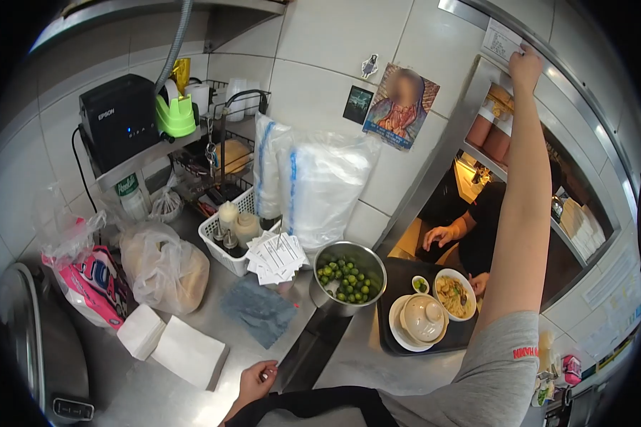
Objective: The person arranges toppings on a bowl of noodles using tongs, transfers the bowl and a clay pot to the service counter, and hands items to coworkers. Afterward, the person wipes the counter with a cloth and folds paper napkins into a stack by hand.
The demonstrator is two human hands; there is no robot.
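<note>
My right arm reaches up to the metal rail above the pass-through window. There my right hand (525, 70) is closed at the edge of a printed order slip (501, 40). Its fingertips are partly hidden from me. Low over the steel counter, my left hand (256, 381) has its fingers curled in, with nothing visible in them. Below my right arm lies a dark tray (392, 322) bearing a lidded pot (424, 319) on a saucer, a bowl of noodles (454, 297) and a small dish with green citrus (420, 285).
Across the window, a co-worker's hand (441, 235) is near the tray. A steel pot of green citrus (349, 306) stands beside spiked paper slips (276, 257). Napkins (189, 350), a blue cloth (260, 313), bagged goods (165, 267) and a black printer (117, 121) occupy the left.
</note>
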